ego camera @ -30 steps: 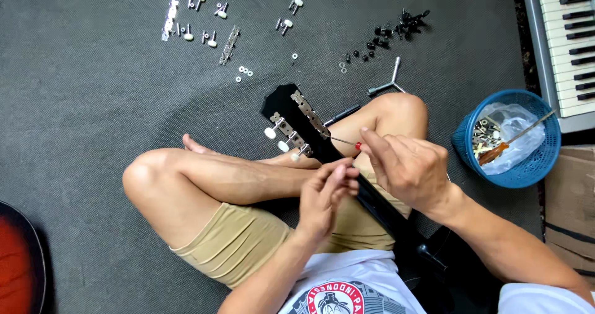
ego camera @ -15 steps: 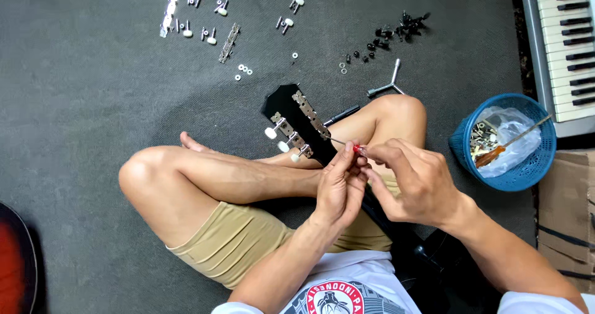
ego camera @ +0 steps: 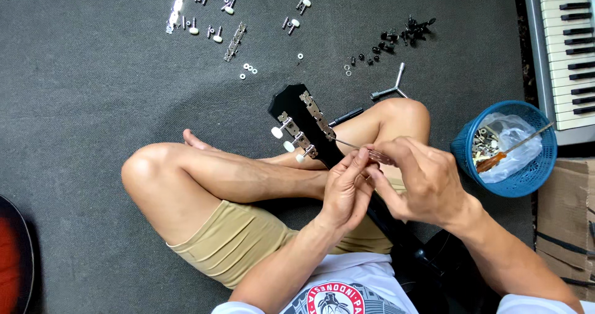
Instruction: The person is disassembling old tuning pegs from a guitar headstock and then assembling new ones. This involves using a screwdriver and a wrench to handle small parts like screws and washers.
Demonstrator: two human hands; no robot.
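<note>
The right hand (ego camera: 427, 181) pinched a thin screwdriver (ego camera: 356, 146); the left hand's (ego camera: 347, 190) fingers closed beside it. Its tip met the guitar headstock (ego camera: 304, 119) just ahead — a slip could likely scratch the black face or drop a screw.

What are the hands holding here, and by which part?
Both the left hand and the right hand grip a small screwdriver by its handle end; its thin shaft points at the black guitar headstock.
</note>
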